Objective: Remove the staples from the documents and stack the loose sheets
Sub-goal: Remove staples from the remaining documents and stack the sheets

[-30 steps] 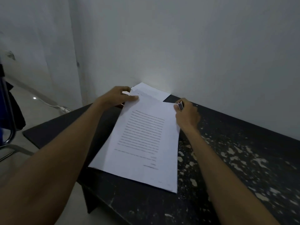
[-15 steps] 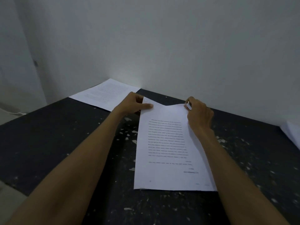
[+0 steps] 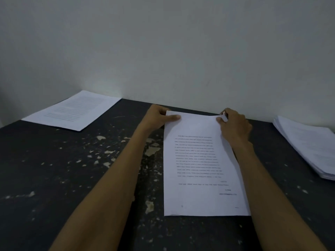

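Note:
A printed white document [image 3: 199,163] lies flat on the dark table [image 3: 63,169], its text upside down to me. My left hand [image 3: 157,117] pinches its far left corner, thumb on top. My right hand [image 3: 233,125] rests at the far right corner and grips a small staple remover [image 3: 224,115], of which only a tip shows between the fingers. Loose sheets [image 3: 72,111] lie at the far left of the table. A thick pile of documents [image 3: 308,145] sits at the right edge.
A plain white wall [image 3: 181,51] rises directly behind the table. The tabletop is black with chipped pale patches, bare between the left sheets and the document in hand.
The document moved from the left sheets toward the table's middle and now lies flat. My view turned right, so the right pile shows fully. Both hands kept their corners.

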